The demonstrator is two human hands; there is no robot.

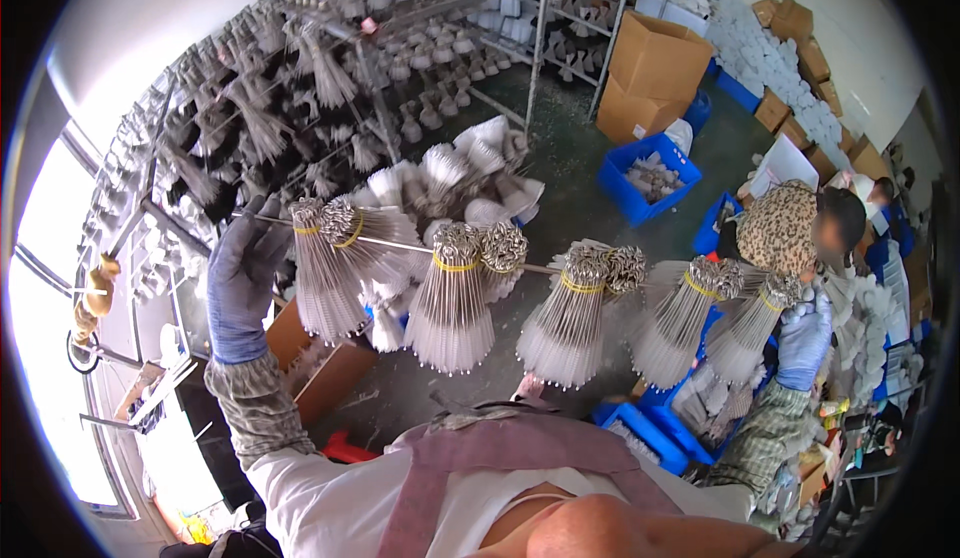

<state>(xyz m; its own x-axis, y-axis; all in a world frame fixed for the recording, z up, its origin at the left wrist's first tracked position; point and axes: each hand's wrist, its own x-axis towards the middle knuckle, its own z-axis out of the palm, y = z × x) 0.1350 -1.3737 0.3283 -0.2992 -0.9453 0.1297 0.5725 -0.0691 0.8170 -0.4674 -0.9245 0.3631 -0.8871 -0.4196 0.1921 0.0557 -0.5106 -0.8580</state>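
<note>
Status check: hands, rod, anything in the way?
Left hand and right hand, both gloved, shut on the rod ends. Eight banded brush bundles hang from it. Drying rack ahead; seated person by right end.

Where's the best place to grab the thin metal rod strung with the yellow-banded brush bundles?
Probably at its two bare ends, coming from outside each end, as the left hand and right hand in blue gloves do now. The thin metal rod lies roughly level, and the bundles of white wire-handled brushes hang along its whole middle, leaving little free rod there. Gripping both ends should keep it level.
</note>
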